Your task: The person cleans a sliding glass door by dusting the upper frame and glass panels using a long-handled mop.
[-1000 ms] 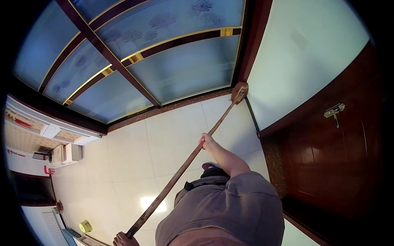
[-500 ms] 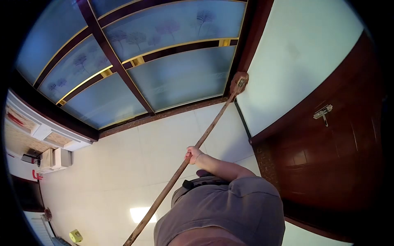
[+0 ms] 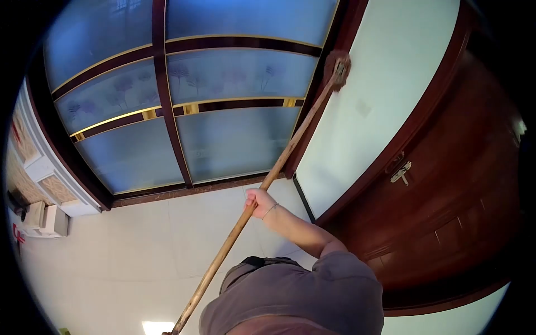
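Note:
My right hand [image 3: 258,202] is closed around the middle of a long wooden pole [image 3: 228,245]. The pole slants from the bottom edge up to the right. At its far end a reddish-brown mop head [image 3: 339,70] is raised against the dark door frame and the pale wall beside it. Only a sliver of my left hand [image 3: 167,333] shows at the bottom edge, at the pole's near end; most of it is cut off.
Frosted glass sliding doors [image 3: 240,139] with dark and gold bars stand ahead. On the right is a brown door [image 3: 446,184] with a metal handle [image 3: 401,173]. White boxes [image 3: 54,221] sit at the left on the pale tiled floor [image 3: 145,245].
The mop head has risen from the floor corner up along the door frame. My right hand has shifted left in view, still around the pole. The view has tilted upward.

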A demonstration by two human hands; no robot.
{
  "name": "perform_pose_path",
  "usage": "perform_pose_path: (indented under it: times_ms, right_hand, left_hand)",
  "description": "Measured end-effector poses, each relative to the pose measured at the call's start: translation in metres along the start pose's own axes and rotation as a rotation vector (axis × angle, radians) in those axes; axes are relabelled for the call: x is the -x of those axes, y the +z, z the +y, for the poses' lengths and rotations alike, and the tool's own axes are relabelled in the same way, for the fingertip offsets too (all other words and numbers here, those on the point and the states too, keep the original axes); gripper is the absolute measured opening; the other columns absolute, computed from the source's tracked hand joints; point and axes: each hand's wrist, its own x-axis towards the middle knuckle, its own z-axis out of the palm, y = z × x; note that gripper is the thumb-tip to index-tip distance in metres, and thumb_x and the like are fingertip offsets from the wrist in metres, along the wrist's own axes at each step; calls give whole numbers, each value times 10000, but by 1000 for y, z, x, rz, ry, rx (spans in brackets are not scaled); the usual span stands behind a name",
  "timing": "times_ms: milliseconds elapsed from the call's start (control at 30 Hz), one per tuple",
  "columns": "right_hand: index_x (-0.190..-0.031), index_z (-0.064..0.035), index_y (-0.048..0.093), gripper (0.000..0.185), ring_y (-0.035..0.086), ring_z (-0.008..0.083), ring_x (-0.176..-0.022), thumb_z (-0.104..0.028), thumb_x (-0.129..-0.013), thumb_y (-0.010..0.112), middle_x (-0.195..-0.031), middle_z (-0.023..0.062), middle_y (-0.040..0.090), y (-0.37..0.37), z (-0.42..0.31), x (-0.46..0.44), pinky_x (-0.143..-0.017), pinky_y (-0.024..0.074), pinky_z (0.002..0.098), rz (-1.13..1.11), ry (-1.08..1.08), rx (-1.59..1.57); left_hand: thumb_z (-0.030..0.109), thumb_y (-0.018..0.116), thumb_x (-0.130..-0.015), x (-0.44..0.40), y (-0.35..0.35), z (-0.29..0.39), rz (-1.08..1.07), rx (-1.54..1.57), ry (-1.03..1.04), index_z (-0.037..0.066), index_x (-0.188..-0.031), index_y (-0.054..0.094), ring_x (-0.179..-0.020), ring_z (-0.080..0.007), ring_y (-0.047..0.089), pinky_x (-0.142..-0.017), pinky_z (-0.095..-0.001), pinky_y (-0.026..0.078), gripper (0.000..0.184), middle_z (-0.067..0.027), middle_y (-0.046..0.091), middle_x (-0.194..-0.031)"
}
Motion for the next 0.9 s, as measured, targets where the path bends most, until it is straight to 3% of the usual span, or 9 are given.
perform_pose_path:
  times_ms: [67, 133, 200, 267, 367, 467, 567, 700, 900]
  right_hand:
    - [-627, -145, 402, 230, 404, 161, -481, -110, -768, 580, -529, -11, 371, 19, -31, 19, -527, 367, 349, -117, -103, 9]
    - [-622, -144, 402, 236, 402, 161, -480, -121, -774, 581, -525, -9, 372, 33, -64, 26, -530, 367, 347, -175, -179, 42]
    - [-606, -143, 401, 251, 401, 162, -476, -135, -783, 578, -517, -3, 371, 57, -103, 39, -526, 367, 345, -249, -300, 82]
    - [-594, -138, 402, 264, 407, 162, -478, -139, -799, 569, -520, 6, 383, 85, -140, 59, -521, 376, 335, -339, -439, 110]
    - [-599, -114, 423, 260, 428, 177, -484, -141, -821, 555, -528, 33, 416, 130, -198, 74, -520, 400, 336, -521, -703, 196]
    - [-644, -98, 428, 224, 413, 169, -462, -128, -818, 566, -530, 26, 401, 175, -255, 86, -491, 395, 344, -532, -786, 163]
    - [-691, -83, 446, 179, 410, 153, -454, -102, -804, 583, -552, 20, 406, 199, -308, 89, -474, 388, 349, -559, -894, 198]
    - [-664, -72, 454, 192, 417, 153, -452, -97, -789, 597, -549, 26, 412, 205, -322, 81, -464, 386, 340, -431, -898, 232]
    - [-610, -96, 413, 251, 399, 151, -417, -98, -785, 594, -511, 22, 400, 167, -258, 53, -429, 368, 335, -369, -845, 231]
  left_hand:
    - [26, 605, -602, 4, 17, 30, -146, 162, -164, 47, -485, 479, -397, -206, 371, -379, -352, 313, 173, -87, 467, -451]
    - [72, 631, -671, -3, 32, 69, -235, 143, -115, 70, -473, 440, -389, -212, 358, -409, -364, 304, 275, -66, 428, -434]
    - [107, 632, -684, -13, 63, 93, -331, 368, 48, -10, -699, 508, -469, -285, 448, -476, -394, 391, 171, -174, 503, -548]
    - [101, 653, -657, -29, 76, 147, -270, 522, 6, 10, -591, 490, -519, -400, 507, -470, -434, 377, 197, -212, 491, -541]
    - [121, 676, -646, -63, 67, 226, -116, 466, 60, 19, -637, 546, -553, -399, 538, -492, -442, 410, 166, -201, 531, -566]
    - [148, 688, -653, -93, 51, 296, -16, 465, 65, 35, -665, 580, -580, -381, 572, -515, -440, 442, 157, -181, 571, -584]
    - [175, 687, -664, -117, 20, 350, -88, 491, 86, 44, -662, 585, -574, -372, 578, -521, -434, 449, 166, -177, 576, -584]
    - [204, 668, -685, -118, 11, 362, -203, 524, 114, 34, -662, 589, -579, -376, 580, -533, -428, 459, 189, -182, 579, -592]
    - [208, 643, -698, -83, 37, 312, -349, 492, 81, 15, -681, 609, -598, -386, 582, -559, -433, 468, 196, -197, 580, -609]
